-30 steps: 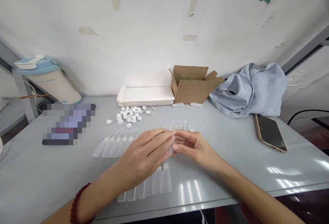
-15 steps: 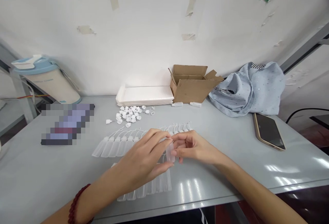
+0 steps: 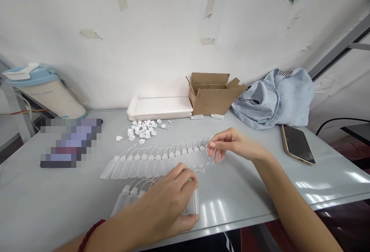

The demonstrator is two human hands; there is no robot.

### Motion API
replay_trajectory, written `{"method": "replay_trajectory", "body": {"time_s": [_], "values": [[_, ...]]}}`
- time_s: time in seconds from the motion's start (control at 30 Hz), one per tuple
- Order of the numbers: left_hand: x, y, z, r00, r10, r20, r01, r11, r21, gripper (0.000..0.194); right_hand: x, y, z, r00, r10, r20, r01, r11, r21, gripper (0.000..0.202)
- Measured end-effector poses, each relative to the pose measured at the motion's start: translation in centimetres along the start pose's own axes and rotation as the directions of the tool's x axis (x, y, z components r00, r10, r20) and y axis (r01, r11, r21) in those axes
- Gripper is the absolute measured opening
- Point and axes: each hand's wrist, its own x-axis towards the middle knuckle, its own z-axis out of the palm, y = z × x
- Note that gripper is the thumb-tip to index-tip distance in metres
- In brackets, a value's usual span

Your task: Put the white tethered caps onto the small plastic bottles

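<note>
"Logging the left hand [image 3: 173, 200] first: what is it holding?"

"I am seeing its fingers clamping on one translucent bottle [image 3: 194, 202], thumb at the lower end, fingertips at the upper. That bottle is lying at the right end of the near row [image 3: 123, 200], on the grey desk [image 3: 245, 186]."

"And the right hand [image 3: 228, 144]?"

"Item two: it is curling at the right end of the far row [image 3: 154, 166], fingers bending inward. Whether they are closing on the last bottle there, I cannot tell from my feed. Both rows are showing white tops with thin curved tubes."

"Other entries?"

"Small white caps [image 3: 143, 126], loose, lying in a cluster behind the far row. White envelopes [image 3: 160, 107], stacked, sitting beside an open cardboard box [image 3: 215, 101]. Two loose bottles [image 3: 217, 116], lying in front of the box. A pale blue bag [image 3: 295, 101], slumping right of it; a phone [image 3: 299, 144], lying near the bag. One blue-lidded tumbler [image 3: 54, 95], standing far left."
</note>
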Motion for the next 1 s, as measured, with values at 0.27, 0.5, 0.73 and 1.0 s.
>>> {"method": "replay_trajectory", "body": {"time_s": [0.27, 0.5, 0.73, 1.0], "values": [[0.0, -0.2, 1.1, 0.999, -0.014, -0.044, 0.016, 0.998, 0.058, 0.022, 0.5, 0.3, 0.1, 0.988, -0.051, -0.149, 0.054, 0.998, 0.018, 0.030], [0.1, -0.4, 1.6, 1.000, 0.004, -0.023, 0.000, 0.986, 0.165, 0.022, 0.6, 0.5, 0.2, 0.974, -0.080, -0.213, 0.088, 0.996, 0.025, 0.032], [0.0, -0.3, 1.4, 1.000, 0.016, 0.002, -0.016, 0.977, 0.213, 0.021, 0.8, 0.8, 0.3, 0.964, -0.079, -0.254, 0.091, 0.995, 0.036, 0.030], [0.1, -0.3, 1.3, 1.000, 0.026, -0.011, -0.024, 0.978, 0.207, 0.026, 1.4, 1.1, 0.3, 0.939, -0.076, -0.335, 0.096, 0.994, 0.045, 0.029]]}}
